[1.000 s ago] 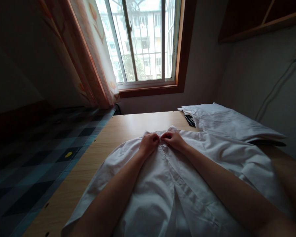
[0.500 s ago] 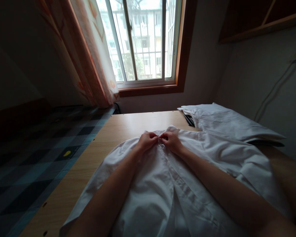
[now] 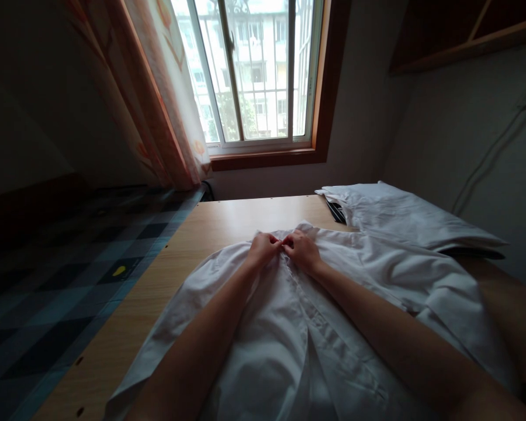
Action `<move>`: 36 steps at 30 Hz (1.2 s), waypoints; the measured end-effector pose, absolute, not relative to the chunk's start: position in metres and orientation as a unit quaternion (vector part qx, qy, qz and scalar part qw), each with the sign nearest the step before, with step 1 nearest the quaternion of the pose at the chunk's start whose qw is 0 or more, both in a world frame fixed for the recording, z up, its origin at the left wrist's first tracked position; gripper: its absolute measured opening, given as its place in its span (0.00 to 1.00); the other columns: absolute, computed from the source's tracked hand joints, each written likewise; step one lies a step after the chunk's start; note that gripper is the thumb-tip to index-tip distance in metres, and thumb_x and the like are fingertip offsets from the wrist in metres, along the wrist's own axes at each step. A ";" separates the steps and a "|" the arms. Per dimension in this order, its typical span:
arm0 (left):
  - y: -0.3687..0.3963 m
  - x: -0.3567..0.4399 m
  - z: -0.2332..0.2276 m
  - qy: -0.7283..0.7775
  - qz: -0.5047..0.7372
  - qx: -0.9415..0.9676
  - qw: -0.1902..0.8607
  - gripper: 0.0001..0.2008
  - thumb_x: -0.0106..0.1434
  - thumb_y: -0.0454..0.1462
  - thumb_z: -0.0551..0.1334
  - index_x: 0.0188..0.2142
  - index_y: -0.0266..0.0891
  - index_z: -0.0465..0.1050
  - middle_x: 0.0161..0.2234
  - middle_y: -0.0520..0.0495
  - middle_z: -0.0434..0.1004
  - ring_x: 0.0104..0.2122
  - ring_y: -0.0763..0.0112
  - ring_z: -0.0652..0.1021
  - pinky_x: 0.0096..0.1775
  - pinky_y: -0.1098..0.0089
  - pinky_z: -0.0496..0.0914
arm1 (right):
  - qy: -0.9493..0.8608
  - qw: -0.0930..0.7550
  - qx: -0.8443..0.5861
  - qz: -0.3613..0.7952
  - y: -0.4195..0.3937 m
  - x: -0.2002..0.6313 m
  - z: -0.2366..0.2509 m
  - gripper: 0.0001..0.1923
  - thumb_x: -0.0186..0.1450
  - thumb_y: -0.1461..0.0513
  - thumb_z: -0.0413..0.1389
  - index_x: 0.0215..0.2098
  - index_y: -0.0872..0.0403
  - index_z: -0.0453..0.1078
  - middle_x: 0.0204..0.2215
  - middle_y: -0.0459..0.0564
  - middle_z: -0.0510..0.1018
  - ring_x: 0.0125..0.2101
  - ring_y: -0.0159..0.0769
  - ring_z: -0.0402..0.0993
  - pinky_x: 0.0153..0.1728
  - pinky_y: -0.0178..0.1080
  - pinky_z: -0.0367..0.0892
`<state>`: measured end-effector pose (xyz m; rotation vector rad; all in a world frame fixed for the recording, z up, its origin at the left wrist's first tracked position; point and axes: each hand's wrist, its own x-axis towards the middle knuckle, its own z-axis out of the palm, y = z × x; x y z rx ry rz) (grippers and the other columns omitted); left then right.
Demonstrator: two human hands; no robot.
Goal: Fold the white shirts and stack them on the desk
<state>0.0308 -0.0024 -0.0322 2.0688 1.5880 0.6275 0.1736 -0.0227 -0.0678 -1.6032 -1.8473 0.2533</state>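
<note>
Head | white shirt [image 3: 315, 327] | collar pinched under both hands' grip, left hand [image 3: 263, 250], right hand [image 3: 304, 251]

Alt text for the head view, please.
Both hands, left hand and right hand, pinch the front opening near the collar of a white shirt spread on a wooden table. More folded white cloth lies at the far right, below a window.
</note>
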 end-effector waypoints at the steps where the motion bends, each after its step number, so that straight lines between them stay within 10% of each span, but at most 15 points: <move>1: -0.002 0.032 -0.032 0.580 0.225 0.751 0.224 0.12 0.60 0.40 0.64 0.31 0.33 0.82 0.26 0.46 0.81 0.29 0.69 0.76 0.29 0.73 0.64 | -0.708 0.332 -0.616 0.097 -0.023 0.174 -0.068 0.05 0.64 0.62 0.58 0.35 0.53 0.77 0.39 0.51 0.76 0.35 0.36 0.72 0.37 0.36 0.65; 36: -0.010 0.034 -0.038 0.587 0.170 0.788 0.074 0.10 0.67 0.37 0.57 0.45 0.43 0.75 0.44 0.44 0.78 0.42 0.61 0.77 0.42 0.66 0.69 | -0.786 0.278 -0.549 0.050 -0.033 0.192 -0.060 0.10 0.66 0.65 0.56 0.40 0.52 0.80 0.43 0.52 0.79 0.42 0.38 0.75 0.44 0.35 0.68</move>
